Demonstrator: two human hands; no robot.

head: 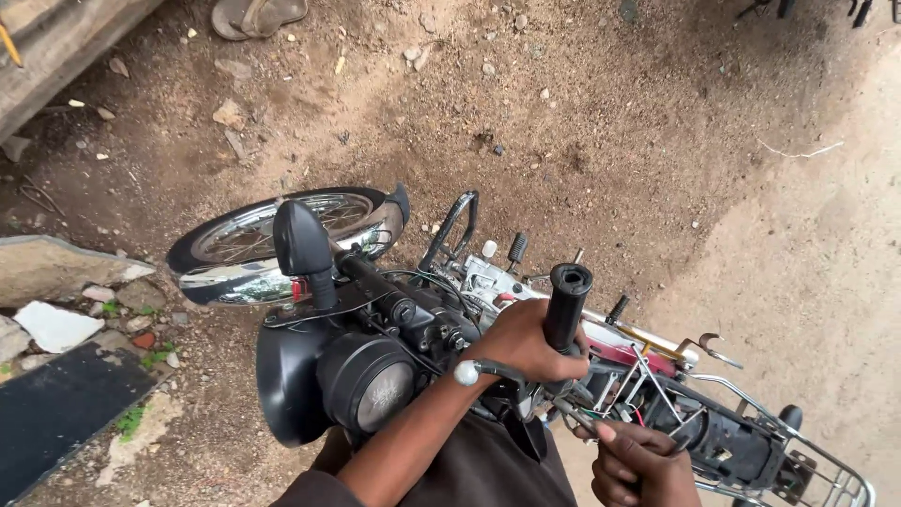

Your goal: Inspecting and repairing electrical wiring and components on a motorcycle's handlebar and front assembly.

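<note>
Lit by soft, even daylight from above; no hard shadows anywhere. Brightest across the pale ground (807,235) at right, darker over the brown dirt (563,122) at centre. Picked up white glare on the chrome mudguard (235,282) and a dull sheen on the headlamp (375,390). Stayed sharp mid-frame, softened slightly toward the corners, with wide-angle bending at the edges.

Black handlebar grip (567,305), chrome mudguard (246,282)

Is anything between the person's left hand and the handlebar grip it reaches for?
Nothing visible: the left hand is already wrapped around the base of the black handlebar grip, fingers in contact. The silver-tipped lever sits just below the hand, not blocking it.
</note>
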